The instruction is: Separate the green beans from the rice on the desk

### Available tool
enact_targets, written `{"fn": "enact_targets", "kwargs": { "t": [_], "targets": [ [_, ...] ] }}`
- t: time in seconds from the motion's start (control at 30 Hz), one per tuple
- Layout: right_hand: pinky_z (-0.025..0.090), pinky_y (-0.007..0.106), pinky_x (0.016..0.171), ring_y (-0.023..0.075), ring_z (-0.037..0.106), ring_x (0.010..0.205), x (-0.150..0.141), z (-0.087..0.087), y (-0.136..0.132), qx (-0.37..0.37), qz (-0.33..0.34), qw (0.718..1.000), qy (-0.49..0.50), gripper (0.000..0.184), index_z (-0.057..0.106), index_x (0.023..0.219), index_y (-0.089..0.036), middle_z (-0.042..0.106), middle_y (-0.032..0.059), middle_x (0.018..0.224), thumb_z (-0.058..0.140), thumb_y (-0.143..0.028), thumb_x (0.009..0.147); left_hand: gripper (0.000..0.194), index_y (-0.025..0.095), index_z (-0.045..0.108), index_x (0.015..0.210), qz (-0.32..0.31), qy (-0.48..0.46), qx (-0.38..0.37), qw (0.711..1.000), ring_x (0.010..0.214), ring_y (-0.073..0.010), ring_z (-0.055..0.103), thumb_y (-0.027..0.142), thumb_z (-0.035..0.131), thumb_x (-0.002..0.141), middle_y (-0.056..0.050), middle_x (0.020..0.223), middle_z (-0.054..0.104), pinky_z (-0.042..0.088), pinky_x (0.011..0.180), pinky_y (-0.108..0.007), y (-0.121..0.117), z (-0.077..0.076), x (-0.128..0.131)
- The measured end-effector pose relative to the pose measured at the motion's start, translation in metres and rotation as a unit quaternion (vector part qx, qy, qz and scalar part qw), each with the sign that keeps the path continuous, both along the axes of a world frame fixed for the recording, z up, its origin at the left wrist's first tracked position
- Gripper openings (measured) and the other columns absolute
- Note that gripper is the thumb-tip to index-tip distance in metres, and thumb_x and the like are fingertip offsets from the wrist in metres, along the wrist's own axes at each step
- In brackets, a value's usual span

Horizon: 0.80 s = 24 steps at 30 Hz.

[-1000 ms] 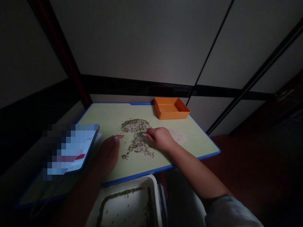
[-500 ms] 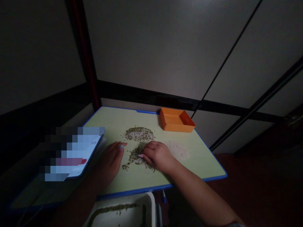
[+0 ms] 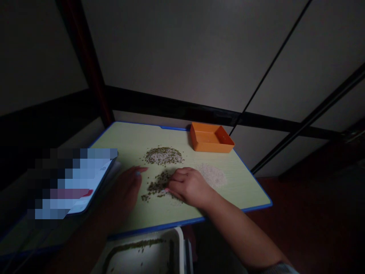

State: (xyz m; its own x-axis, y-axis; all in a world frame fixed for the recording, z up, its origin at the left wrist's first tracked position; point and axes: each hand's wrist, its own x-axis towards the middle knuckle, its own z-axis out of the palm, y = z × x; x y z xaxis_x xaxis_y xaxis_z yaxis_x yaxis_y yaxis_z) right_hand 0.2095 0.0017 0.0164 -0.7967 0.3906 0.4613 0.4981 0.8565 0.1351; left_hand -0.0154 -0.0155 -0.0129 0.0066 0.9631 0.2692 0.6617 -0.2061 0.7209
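Observation:
My right hand (image 3: 189,187) is bent over the near pile of dark green beans (image 3: 158,183), thumb and fingertips drawn together at its right side. Whatever the fingertips hold is hidden or too small to name. To the left of that pile, my left hand (image 3: 129,190) rests with its fingers stretched out, holding nothing visible. Behind both hands lies a mixed heap of green beans and white grains (image 3: 164,156). A flat pile of white, rice-like grains (image 3: 212,175) is just right of my right hand. A few pale grains are scattered below its fingers.
An orange open box (image 3: 212,147) sits at the back right of the pale green table (image 3: 137,137) with a blue edge. A lit screen device (image 3: 85,190) stands at the left. Below the front edge is a white tub (image 3: 179,243) with green beans inside. A wall rises behind.
The whole view has shifted slightly, so things appear farther left and higher. My right fingertips remain at the near pile, with a small movement of the thumb. My left hand stays beside it.

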Motion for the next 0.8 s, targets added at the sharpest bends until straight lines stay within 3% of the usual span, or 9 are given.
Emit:
{"fn": "enact_targets", "kwargs": {
  "t": [0.17,0.4,0.63,0.8],
  "targets": [
    [0.038,0.029,0.065,0.0142,0.054,0.067,0.005,0.005,-0.003,-0.016,0.026,1.000,-0.002,0.034,0.063,0.076,-0.019,0.063,0.0014,0.066,0.044,-0.037,0.097,0.048,0.022,0.058,0.112,-0.008,-0.017,0.011,1.000,0.119,-0.0221,0.054,0.050,0.027,0.088,-0.008,0.122,0.062,0.038,0.110,-0.045,-0.001,-0.002,0.000],
    [0.039,0.027,0.067,0.0142,0.056,0.069,0.010,0.008,0.004,-0.046,-0.041,0.997,0.036,0.038,0.064,0.077,-0.017,0.066,0.0042,0.071,0.040,-0.035,0.099,0.051,0.019,0.060,0.105,-0.012,0.009,0.010,1.000,0.119,-0.0233,0.054,0.051,0.024,0.087,-0.011,0.117,0.064,0.038,0.110,-0.042,0.000,0.004,0.001],
    [0.036,0.028,0.070,0.0149,0.057,0.075,-0.013,0.010,0.002,-0.002,-0.031,0.999,-0.032,0.038,0.065,0.080,-0.017,0.069,0.0050,0.079,0.042,-0.042,0.098,0.052,0.018,0.060,0.105,-0.028,0.019,-0.012,0.999,0.116,-0.0231,0.056,0.047,0.019,0.088,-0.013,0.116,0.064,0.040,0.107,-0.042,0.001,0.013,0.003],
    [0.033,0.030,0.069,0.0150,0.057,0.078,-0.033,0.004,-0.003,0.029,-0.029,0.998,-0.055,0.036,0.065,0.080,-0.018,0.069,0.0035,0.079,0.043,-0.041,0.098,0.053,0.017,0.059,0.105,-0.032,0.020,-0.003,0.999,0.113,-0.0234,0.058,0.046,0.019,0.089,-0.014,0.113,0.065,0.043,0.103,-0.043,0.005,0.010,0.001]
  ]
}}
